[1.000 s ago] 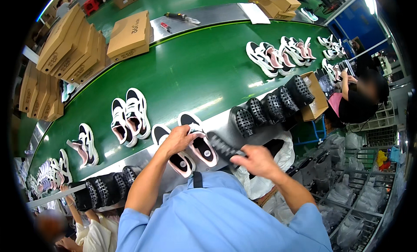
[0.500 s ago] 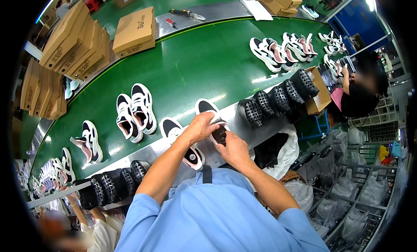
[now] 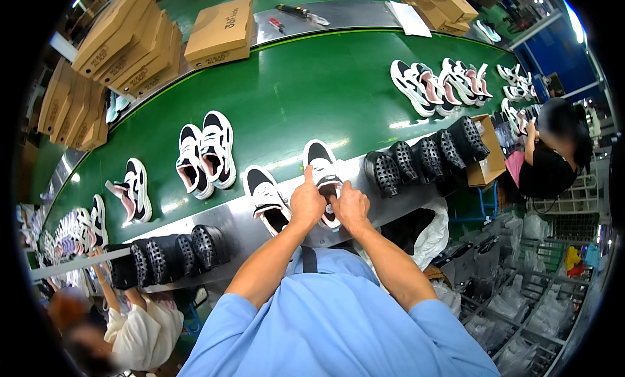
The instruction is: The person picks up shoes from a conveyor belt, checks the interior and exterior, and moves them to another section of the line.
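Observation:
In front of me a black-and-white sneaker [image 3: 319, 154] rests on the metal edge, its toe pointing away over the green belt. My left hand [image 3: 307, 202] is closed on the left side of its opening. The fingers of my right hand [image 3: 349, 208] grip the right side of the collar, thumb at the opening. Inside the heel a pale round mark shows; the rest of the inside is partly hidden by my hands. A matching sneaker [image 3: 259, 180] lies just left, touched by neither hand, its opening toward me.
The green belt [image 3: 293, 91] carries a sneaker pair [image 3: 219, 146] and more shoes at both ends. Black studded shoe forms [image 3: 426, 159] line the metal edge on the right, others [image 3: 205, 245] on the left. Cardboard boxes [image 3: 221, 32] stand opposite. Co-workers sit at either side.
The sneaker in my hands has straightened, with both hands on its collar. The dark shape in its opening no longer shows; a pale round mark does. The view has shifted slightly.

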Demonstrator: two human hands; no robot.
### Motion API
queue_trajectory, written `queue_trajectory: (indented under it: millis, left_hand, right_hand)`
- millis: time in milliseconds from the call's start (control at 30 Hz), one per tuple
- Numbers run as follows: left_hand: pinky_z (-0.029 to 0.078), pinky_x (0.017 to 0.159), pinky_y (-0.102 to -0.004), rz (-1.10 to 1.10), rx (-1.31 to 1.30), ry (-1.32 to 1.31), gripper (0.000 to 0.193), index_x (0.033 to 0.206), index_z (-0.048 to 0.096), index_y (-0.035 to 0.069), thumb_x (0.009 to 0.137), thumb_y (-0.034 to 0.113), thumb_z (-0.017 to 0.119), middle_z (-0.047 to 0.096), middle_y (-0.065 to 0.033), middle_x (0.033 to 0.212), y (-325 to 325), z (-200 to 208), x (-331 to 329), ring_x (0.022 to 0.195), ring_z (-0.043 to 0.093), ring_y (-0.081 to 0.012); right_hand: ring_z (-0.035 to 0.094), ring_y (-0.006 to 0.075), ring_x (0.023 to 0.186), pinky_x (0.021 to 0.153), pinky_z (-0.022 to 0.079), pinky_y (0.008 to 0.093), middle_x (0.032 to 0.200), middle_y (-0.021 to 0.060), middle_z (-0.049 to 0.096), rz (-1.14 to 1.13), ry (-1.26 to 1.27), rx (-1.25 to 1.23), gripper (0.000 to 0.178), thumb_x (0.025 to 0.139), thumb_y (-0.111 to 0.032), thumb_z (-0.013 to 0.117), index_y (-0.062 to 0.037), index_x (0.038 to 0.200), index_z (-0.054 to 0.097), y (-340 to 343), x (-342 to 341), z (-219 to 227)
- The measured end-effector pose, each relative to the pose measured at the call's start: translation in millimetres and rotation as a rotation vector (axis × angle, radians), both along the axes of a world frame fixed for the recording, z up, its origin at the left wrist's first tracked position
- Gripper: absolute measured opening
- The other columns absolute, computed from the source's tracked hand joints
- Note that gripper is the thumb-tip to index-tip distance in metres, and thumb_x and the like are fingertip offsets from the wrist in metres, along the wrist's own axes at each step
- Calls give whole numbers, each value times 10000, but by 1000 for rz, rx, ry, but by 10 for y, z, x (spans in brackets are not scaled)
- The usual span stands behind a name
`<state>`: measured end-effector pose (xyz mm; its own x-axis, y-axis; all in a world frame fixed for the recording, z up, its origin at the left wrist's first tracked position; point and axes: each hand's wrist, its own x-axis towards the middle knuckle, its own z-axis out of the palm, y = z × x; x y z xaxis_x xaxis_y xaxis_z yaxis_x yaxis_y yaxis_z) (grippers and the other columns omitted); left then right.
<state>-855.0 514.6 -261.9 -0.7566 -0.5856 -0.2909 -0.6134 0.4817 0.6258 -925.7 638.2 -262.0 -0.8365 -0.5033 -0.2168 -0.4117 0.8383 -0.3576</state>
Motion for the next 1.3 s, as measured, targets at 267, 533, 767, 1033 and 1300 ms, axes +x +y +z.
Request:
queue_trajectory:
  millis: [267,533,767,1033,1300]
  left_hand:
    - [578,716,-517,37,-141,-250,447,1099,672,15,882,390,780,745,-212,872,-33,741,1254,822,737,-419]
    - [503,1030,-501,117,31,60,648,1362,542,-45,798,171,776,632,-323,1237,-295,-391,1285,1163,616,-485]
    - [554,933,-423,286,-27,302,433,1280,659,-20,887,132,763,697,-240,1203,-219,481,1945,1060,695,-371]
    - [478,958,-498,893,-1014,41,403,1266,643,-27,939,183,748,634,-205,1194,-889,1007,3715,1099,584,-408]
    - [458,1018,-496,923,-908,-80,523,1298,636,-32,891,252,801,628,-212,1272,-1475,620,4782,1152,566,-416]
  right_hand:
    - [735,458,904,804,581,550,1007,243,728,135,-31,37,432,934,-356,714,-11,1180,628,143,-92,-134]
    - [730,450,930,815,576,543,994,265,741,288,-107,54,504,929,-436,707,-9,1193,664,-80,156,70]
    - [731,424,861,808,574,508,885,235,749,339,-272,194,543,862,-512,765,12,998,712,240,155,593]
    - [617,114,578,520,512,304,670,63,649,270,-739,-69,282,935,-199,770,49,864,656,70,673,1001]
    - [632,122,623,570,540,305,720,77,671,408,-750,-101,289,945,-217,760,57,942,668,-238,916,994]
